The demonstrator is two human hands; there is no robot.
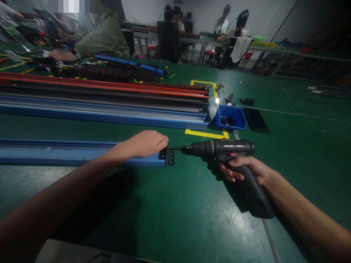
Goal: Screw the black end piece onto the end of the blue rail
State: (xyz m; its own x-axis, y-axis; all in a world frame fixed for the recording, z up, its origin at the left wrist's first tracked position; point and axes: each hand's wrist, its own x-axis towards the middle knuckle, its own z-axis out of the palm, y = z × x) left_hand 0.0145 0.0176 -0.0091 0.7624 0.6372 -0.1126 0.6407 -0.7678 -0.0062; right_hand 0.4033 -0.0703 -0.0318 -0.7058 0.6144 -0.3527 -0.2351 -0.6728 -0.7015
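**Dense drill (233,148), long stiff rail (68,152)**

My right hand (245,170) was wrapped round the handle of the drill, fingers curled below its body, and the tool pointed left over the green surface (175,204). I judged it heavy for its size, with the weight in the body and the thick foot of the handle; high on that handle, just under the body, was the place to hold it. The slim bit (178,148) looked stiff, and liable to skid if the drill tipped.

My left hand (148,143) was curled over the end of the rail, fingers bent down beside the bit's tip. I could not tell whether the fingertips pinched anything small. The rail lay flat on the surface, running out of my view to the left. Its long, smooth faces looked like coated metal: stiff, fairly light for the length, slick enough to slide. The black end bracket (170,157), slotted and thin, seemed hard-edged, so the better hold was on the rail's body, back from that end.
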